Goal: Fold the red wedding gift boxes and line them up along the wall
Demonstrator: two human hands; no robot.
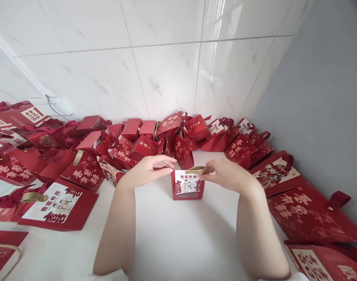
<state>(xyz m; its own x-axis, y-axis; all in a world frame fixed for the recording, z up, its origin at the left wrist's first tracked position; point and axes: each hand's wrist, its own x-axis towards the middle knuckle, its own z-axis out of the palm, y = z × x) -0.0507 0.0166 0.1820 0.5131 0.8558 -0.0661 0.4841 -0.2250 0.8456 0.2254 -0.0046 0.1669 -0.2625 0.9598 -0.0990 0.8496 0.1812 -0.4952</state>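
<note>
A small red gift box point(188, 195) stands upright on the white table in front of me. Its front carries a white panel with a drawn couple and red characters, and a gold ribbon handle loops at its top. My left hand point(151, 169) is at the box's upper left corner, its fingers stretched out and the thumb tip close to the edge. On the other side my right hand point(227, 173) has thumb and curled fingers closed at the upper right edge, beside the ribbon loop. Part of that corner is hidden by the fingers.
Many red gift boxes point(182, 151) crowd the table's back along the tiled wall point(167, 78). A larger box with a gold handle point(57, 205) lies at left, and flat red boxes point(310, 212) lie at right. A grey wall point(319, 97) bounds the right side.
</note>
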